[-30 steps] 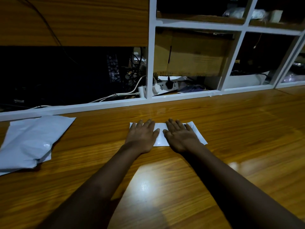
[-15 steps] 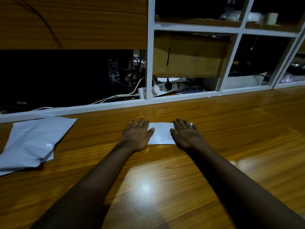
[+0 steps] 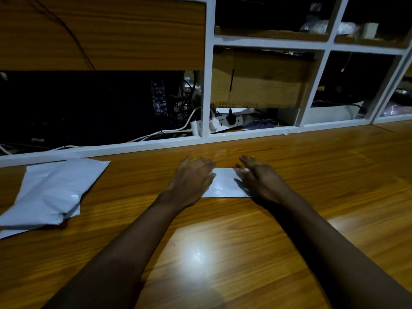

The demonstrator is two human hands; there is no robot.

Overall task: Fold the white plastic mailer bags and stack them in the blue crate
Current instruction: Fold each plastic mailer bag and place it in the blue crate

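At the desk [image 3: 223, 253] centre | folded mailer bag [image 3: 223, 185] lies flat | left hand [image 3: 191, 177] and right hand [image 3: 260, 180]: fingers straight, pressing its ends, gripping nothing | step: flattening the crease, seemingly (hands blurred) | next: carry it to the blue crate, not in view

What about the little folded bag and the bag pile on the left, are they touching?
Apart. The head view shows a wide strip of bare table between the folded bag and the bag pile.
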